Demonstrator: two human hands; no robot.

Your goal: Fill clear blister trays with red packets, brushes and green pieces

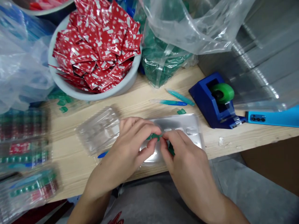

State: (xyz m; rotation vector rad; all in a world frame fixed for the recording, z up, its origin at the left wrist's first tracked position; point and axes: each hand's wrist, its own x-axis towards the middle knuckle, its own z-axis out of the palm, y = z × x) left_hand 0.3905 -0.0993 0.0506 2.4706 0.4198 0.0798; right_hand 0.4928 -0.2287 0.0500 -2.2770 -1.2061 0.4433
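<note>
My left hand [137, 140] pinches a small green piece [154, 136] between thumb and forefinger. From the other side, my right hand [184, 151] has its thumb and forefinger closed at that piece's right end. More green [171, 148] shows under my right hand's curled fingers, partly hidden. Both hands are over a clear plastic tray [190, 119] with moulded hollows, lying near the table's front edge. Left of it lies another clear plastic tray [99, 129]. The tip of a blue pen [102, 154] pokes out beside my left wrist.
A tub [93, 97] heaped with red dotted sachets [98, 46] stands behind. Behind the tray lie two blue-green pens [174, 102] and loose green pieces [181, 111]. At right are a blue tape dispenser [210, 102] and a blue phone [275, 118]; filled clear packs [25, 137] lie left.
</note>
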